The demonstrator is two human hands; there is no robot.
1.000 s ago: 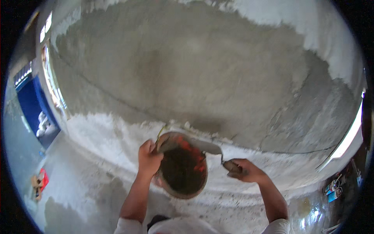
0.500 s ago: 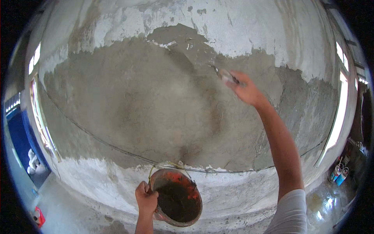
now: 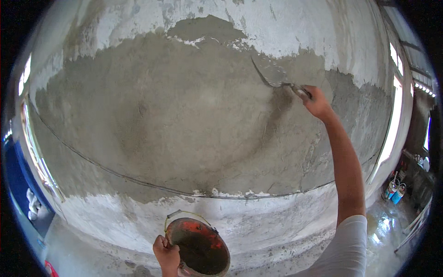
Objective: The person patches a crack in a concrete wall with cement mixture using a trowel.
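My right hand (image 3: 318, 102) grips the handle of a trowel (image 3: 268, 79), its thin blade held up against the wall (image 3: 207, 111). Grey mortar covers a broad band of that wall, with whitish, patchy surface above and below it. Low in front of me, my left hand (image 3: 166, 251) is closed on the left rim of a bucket (image 3: 220, 244). The bucket is tilted so its mouth faces me; its inner wall is orange-red with dark grey mortar inside. A thin wire handle stands up over the bucket's far rim.
A dark cable (image 3: 152, 185) sags across the wall along the mortar's lower edge. Bright window openings (image 3: 392, 124) flank the wall. Blue and white containers (image 3: 395, 191) stand on the wet floor at right. White sacks (image 3: 33, 204) lie by a blue panel at left.
My right hand and the trowel have moved to the right along the wall, and the blade shows more clearly. The bucket and my left hand sit slightly lower and further left in view.
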